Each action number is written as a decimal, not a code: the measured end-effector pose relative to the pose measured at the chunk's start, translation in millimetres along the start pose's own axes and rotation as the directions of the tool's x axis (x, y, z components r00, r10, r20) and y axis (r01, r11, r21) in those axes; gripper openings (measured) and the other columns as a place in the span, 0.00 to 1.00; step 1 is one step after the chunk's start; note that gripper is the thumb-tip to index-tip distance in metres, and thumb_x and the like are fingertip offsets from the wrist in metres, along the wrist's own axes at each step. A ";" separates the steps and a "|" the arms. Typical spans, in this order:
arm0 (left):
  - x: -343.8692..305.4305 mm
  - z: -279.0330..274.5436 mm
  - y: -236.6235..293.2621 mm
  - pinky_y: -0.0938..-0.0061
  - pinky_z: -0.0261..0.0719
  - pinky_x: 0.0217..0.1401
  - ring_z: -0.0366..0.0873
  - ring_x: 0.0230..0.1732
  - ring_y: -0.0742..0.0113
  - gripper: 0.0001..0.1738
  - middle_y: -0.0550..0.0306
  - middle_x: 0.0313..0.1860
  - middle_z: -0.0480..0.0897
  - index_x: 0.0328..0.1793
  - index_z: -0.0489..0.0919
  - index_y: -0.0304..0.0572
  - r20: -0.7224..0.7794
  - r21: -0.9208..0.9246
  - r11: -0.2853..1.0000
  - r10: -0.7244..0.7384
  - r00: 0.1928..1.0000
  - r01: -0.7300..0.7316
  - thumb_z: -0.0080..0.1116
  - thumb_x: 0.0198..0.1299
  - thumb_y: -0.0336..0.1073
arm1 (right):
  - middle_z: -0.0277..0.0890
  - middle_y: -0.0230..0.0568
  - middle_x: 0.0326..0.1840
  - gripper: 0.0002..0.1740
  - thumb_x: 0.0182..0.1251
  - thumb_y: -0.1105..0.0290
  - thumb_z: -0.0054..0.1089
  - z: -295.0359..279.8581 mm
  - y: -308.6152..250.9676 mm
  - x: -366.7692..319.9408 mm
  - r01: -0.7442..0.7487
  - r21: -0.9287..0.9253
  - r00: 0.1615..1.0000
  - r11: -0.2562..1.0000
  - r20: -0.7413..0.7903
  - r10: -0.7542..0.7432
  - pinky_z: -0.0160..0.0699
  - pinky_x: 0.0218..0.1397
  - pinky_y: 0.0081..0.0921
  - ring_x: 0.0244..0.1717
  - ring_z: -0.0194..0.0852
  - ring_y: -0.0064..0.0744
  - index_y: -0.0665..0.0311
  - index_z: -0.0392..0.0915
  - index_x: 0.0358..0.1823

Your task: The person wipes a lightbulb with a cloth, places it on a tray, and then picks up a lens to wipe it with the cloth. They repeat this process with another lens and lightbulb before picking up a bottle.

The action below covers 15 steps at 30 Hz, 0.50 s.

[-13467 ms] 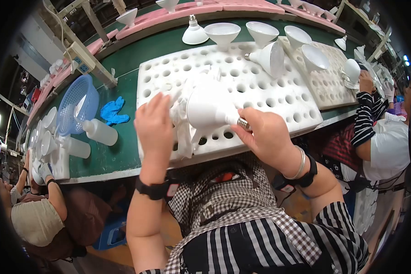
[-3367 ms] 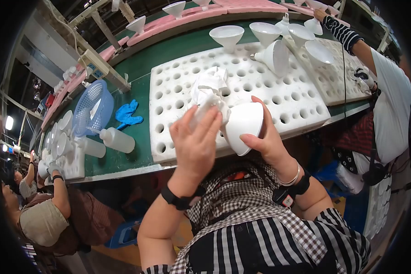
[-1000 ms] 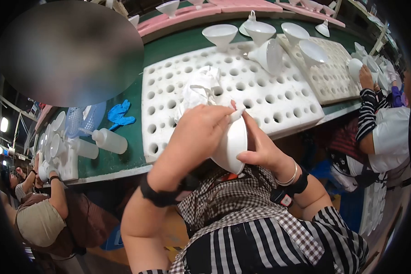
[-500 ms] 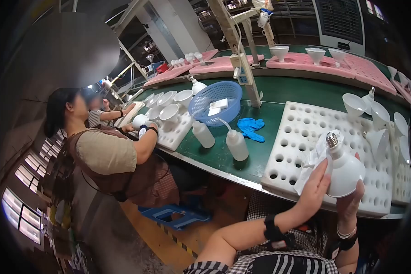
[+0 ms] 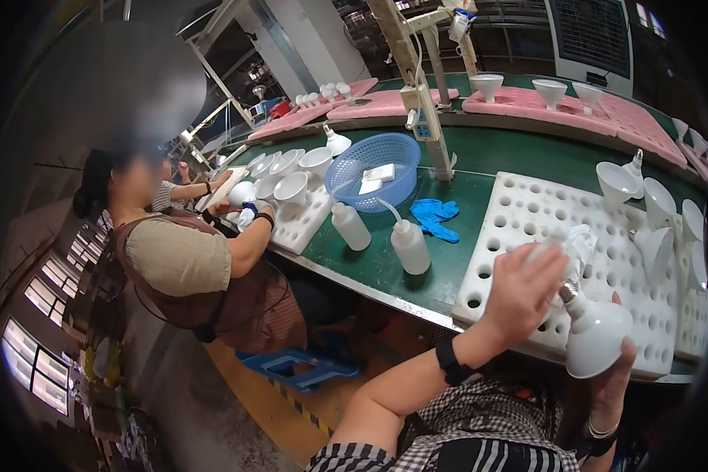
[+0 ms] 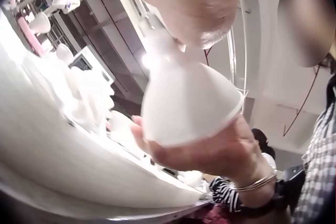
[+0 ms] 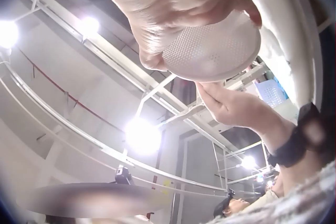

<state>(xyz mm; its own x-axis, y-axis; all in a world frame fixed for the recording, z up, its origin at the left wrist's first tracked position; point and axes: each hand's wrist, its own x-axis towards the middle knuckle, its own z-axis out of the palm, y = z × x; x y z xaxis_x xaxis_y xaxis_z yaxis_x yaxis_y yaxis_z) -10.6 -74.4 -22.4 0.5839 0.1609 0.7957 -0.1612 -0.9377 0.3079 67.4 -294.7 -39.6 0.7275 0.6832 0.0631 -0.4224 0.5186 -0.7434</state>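
Observation:
My right hand [image 7: 178, 3] grips a white reflector lamp bulb [image 5: 599, 337] by its wide face, thumb and fingers at the rim. The dimpled front lens [image 7: 215, 50] lies against the palm in the right wrist view. In the head view the metal screw base tilts up and left. My left hand [image 5: 525, 291], blurred, is right beside that base with its fingers extended. A crumpled white cloth [image 5: 580, 241] lies just behind the left fingertips on the white foam board [image 5: 480, 295]. The left wrist view has the lamp's smooth cone [image 6: 184, 103] below my left hand.
Several lamps [image 5: 657, 200] stand or lean at the board's far right. Left of the board are a blue glove [image 5: 435, 219], two squeeze bottles [image 5: 411, 248] and a blue basket [image 5: 385, 153]. Another person [image 5: 185, 259] works at the left. A post with a socket box rises behind.
The head view has swung left. Over the last half second the lamp has dropped slightly and its base has tipped left; my left hand has lifted off its side. Earlier it pressed white cloth at the rim.

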 end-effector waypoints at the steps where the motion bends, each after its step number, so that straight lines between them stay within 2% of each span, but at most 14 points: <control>1: -4.8 0.9 -6.0 0.57 0.67 0.65 0.72 0.67 0.53 0.23 0.55 0.66 0.78 0.66 0.77 0.38 0.001 -0.001 1.000 -0.003 1.000 0.003 0.58 0.64 0.33 | 0.70 0.49 0.66 0.48 0.67 0.41 0.53 -0.5 -5.5 0.6 -0.040 0.038 0.998 0.998 -0.051 0.042 0.85 0.54 0.44 0.55 0.79 0.46 0.61 0.51 0.81; 2: -9.1 3.0 -10.5 0.61 0.68 0.66 0.72 0.67 0.58 0.26 0.55 0.66 0.78 0.68 0.75 0.37 0.186 -0.546 0.758 -0.304 0.934 0.356 0.61 0.65 0.36 | 0.70 0.49 0.66 0.48 0.67 0.41 0.53 -0.9 -5.8 1.0 -0.041 0.037 0.998 0.999 -0.055 0.043 0.85 0.54 0.44 0.55 0.79 0.46 0.61 0.51 0.81; 3: -10.3 2.8 -11.2 0.65 0.68 0.68 0.72 0.66 0.63 0.28 0.55 0.66 0.77 0.71 0.73 0.37 0.490 -0.795 0.154 -0.407 0.771 0.586 0.63 0.66 0.39 | 0.72 0.50 0.64 0.47 0.67 0.39 0.50 -0.4 -5.3 1.2 -0.057 0.021 0.994 0.998 -0.096 0.059 0.86 0.52 0.47 0.54 0.80 0.48 0.61 0.53 0.79; 4: -12.9 2.1 -6.6 0.65 0.68 0.68 0.72 0.66 0.63 0.28 0.55 0.66 0.77 0.71 0.73 0.37 0.490 -0.796 0.151 -0.406 0.771 0.585 0.63 0.66 0.39 | 0.74 0.51 0.62 0.46 0.68 0.37 0.48 0.4 -5.5 2.3 -0.072 0.006 0.988 0.997 -0.135 0.072 0.87 0.49 0.50 0.52 0.81 0.50 0.61 0.56 0.78; 5: -16.1 0.0 2.0 0.69 0.70 0.68 0.72 0.65 0.66 0.32 0.56 0.65 0.76 0.72 0.71 0.36 0.499 -0.781 0.200 -0.369 0.784 0.591 0.67 0.65 0.41 | 0.74 0.51 0.62 0.46 0.68 0.37 0.48 1.0 -7.5 3.4 -0.070 0.004 0.988 0.998 -0.134 0.070 0.87 0.49 0.50 0.52 0.81 0.50 0.61 0.56 0.78; 6: -16.6 -2.1 8.3 0.73 0.71 0.67 0.72 0.64 0.70 0.36 0.56 0.65 0.76 0.73 0.70 0.36 0.508 -0.765 0.250 -0.334 0.794 0.594 0.70 0.63 0.43 | 0.74 0.51 0.62 0.46 0.68 0.35 0.45 1.6 -11.1 4.3 -0.184 0.019 0.982 0.983 -0.038 0.185 0.87 0.48 0.54 0.53 0.81 0.52 0.61 0.58 0.77; 7: -15.3 -2.2 10.0 0.77 0.78 0.57 0.78 0.55 0.73 0.36 0.58 0.58 0.79 0.71 0.72 0.36 0.583 -0.712 0.186 -0.381 0.718 0.677 0.72 0.60 0.41 | 0.75 0.52 0.62 0.45 0.69 0.33 0.43 2.1 -13.7 6.0 -0.300 0.020 0.953 0.954 0.060 0.298 0.87 0.48 0.57 0.54 0.81 0.55 0.61 0.60 0.75; 8: -13.7 -4.8 7.9 0.77 0.78 0.57 0.78 0.55 0.73 0.36 0.58 0.58 0.79 0.71 0.72 0.36 0.583 -0.714 0.181 -0.383 0.717 0.677 0.72 0.60 0.41 | 0.75 0.52 0.62 0.45 0.69 0.33 0.43 2.3 -12.4 9.4 -0.303 0.015 0.952 0.953 0.057 0.302 0.87 0.48 0.57 0.54 0.81 0.55 0.61 0.60 0.75; 10: -12.9 -6.9 9.5 0.79 0.80 0.46 0.79 0.44 0.77 0.26 0.60 0.48 0.83 0.62 0.78 0.34 0.646 -0.639 0.110 -0.461 0.608 0.762 0.70 0.60 0.39 | 0.73 0.53 0.65 0.47 0.70 0.29 0.37 -7.1 -5.2 8.6 -0.387 0.111 0.917 0.916 -0.062 0.395 0.83 0.51 0.66 0.57 0.80 0.58 0.61 0.62 0.74; 11: -16.7 1.9 13.4 0.82 0.79 0.36 0.78 0.36 0.81 0.22 0.64 0.42 0.83 0.59 0.80 0.34 0.557 -0.723 0.070 -0.530 0.640 0.687 0.69 0.61 0.37 | 0.71 0.52 0.68 0.48 0.70 0.28 0.38 -25.0 4.6 9.2 -0.325 0.109 0.942 0.939 -0.054 0.332 0.78 0.62 0.62 0.62 0.77 0.56 0.61 0.61 0.75; 12: -20.3 10.4 12.8 0.81 0.80 0.37 0.79 0.37 0.80 0.20 0.62 0.43 0.83 0.59 0.80 0.35 0.522 -0.750 0.064 -0.554 0.649 0.658 0.67 0.63 0.35 | 0.67 0.51 0.73 0.48 0.71 0.30 0.43 -23.3 9.1 6.6 -0.186 0.048 0.981 0.981 -0.054 0.188 0.71 0.71 0.53 0.69 0.71 0.50 0.60 0.55 0.79; 13: -14.5 4.7 20.9 0.80 0.81 0.40 0.80 0.39 0.78 0.18 0.60 0.44 0.84 0.59 0.79 0.35 0.538 -0.744 -0.011 -0.603 0.589 0.668 0.66 0.65 0.33 | 0.61 0.47 0.77 0.50 0.71 0.35 0.51 -14.5 10.0 4.4 -0.044 -0.090 0.995 0.995 0.088 0.052 0.66 0.75 0.44 0.74 0.65 0.43 0.59 0.48 0.82; 14: -14.3 10.5 24.1 0.80 0.82 0.41 0.82 0.40 0.76 0.19 0.58 0.45 0.84 0.60 0.77 0.34 0.497 -0.795 -0.060 -0.635 0.591 0.604 0.65 0.66 0.32 | 0.60 0.44 0.76 0.62 0.58 0.56 0.76 -13.4 8.7 9.5 -0.050 -0.150 0.998 0.987 -0.037 0.045 0.68 0.74 0.44 0.74 0.63 0.41 0.57 0.39 0.84; 15: -12.6 10.4 25.5 0.79 0.83 0.41 0.83 0.40 0.74 0.18 0.57 0.45 0.85 0.59 0.77 0.32 0.481 -0.809 -0.060 -0.640 0.600 0.585 0.65 0.65 0.31 | 0.58 0.45 0.76 0.74 0.44 0.61 0.86 -6.5 6.5 7.6 0.073 -0.359 0.997 0.930 0.023 -0.070 0.64 0.75 0.42 0.75 0.60 0.39 0.57 0.33 0.84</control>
<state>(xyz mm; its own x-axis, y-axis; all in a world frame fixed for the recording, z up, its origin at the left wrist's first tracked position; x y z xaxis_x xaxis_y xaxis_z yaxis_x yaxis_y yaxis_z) -13.7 -103.5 -30.0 0.8358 0.5483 0.0293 -0.2924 0.3993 0.8689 73.7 -289.5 -48.3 0.7428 0.6568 0.1297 -0.1457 0.3477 -0.9262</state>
